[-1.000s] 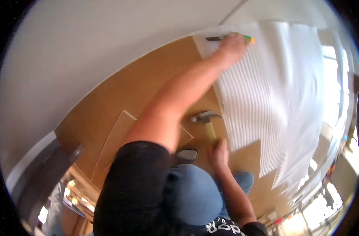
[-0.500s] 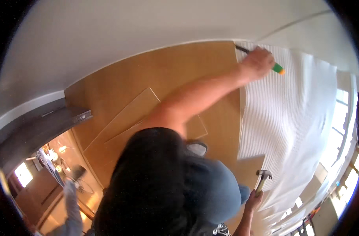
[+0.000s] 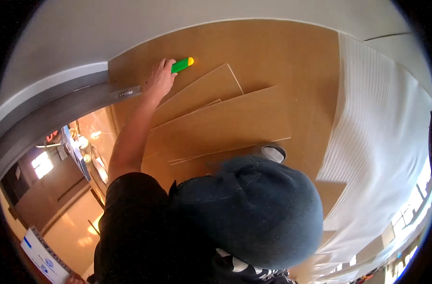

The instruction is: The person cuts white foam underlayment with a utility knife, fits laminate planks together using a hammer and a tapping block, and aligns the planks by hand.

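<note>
Brown wooden floor panels [image 3: 254,61] fill the view, white ribbed underlay sheet [image 3: 382,132] at 3 o'clock. Left hand [image 3: 160,80] closed around green yellow-tipped utility knife [image 3: 183,64], tip protruding at 2 o'clock of the fist. Right hand out of sight.

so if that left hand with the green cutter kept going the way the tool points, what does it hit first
The left hand holds the green cutter, pointing up and right across the brown floor. That stretch looks bare; the first thing in line seems to be the pale wall, though depth is unclear.
</note>
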`<act>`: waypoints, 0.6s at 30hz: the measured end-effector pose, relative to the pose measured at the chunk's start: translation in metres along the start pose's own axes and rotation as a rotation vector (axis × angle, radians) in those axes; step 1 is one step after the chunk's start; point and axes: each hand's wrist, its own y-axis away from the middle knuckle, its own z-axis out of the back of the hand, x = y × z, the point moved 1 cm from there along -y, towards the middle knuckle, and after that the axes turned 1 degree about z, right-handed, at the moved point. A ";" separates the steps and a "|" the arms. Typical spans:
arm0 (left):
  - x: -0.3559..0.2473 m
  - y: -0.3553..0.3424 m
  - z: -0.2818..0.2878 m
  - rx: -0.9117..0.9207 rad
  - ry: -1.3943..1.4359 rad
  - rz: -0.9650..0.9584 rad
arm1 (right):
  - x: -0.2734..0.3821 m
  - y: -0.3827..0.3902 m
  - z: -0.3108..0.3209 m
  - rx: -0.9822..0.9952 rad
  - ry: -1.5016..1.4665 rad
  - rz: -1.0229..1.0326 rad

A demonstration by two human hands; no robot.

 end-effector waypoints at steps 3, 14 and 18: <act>0.052 0.033 -0.023 -0.075 -0.079 0.074 | 0.006 0.001 -0.015 0.009 0.012 -0.008; -0.091 0.094 -0.060 0.305 0.598 -0.038 | 0.031 0.027 -0.019 -0.245 -0.115 0.002; -0.042 0.076 -0.096 0.367 0.585 0.119 | 0.032 0.013 -0.039 -0.295 -0.027 -0.075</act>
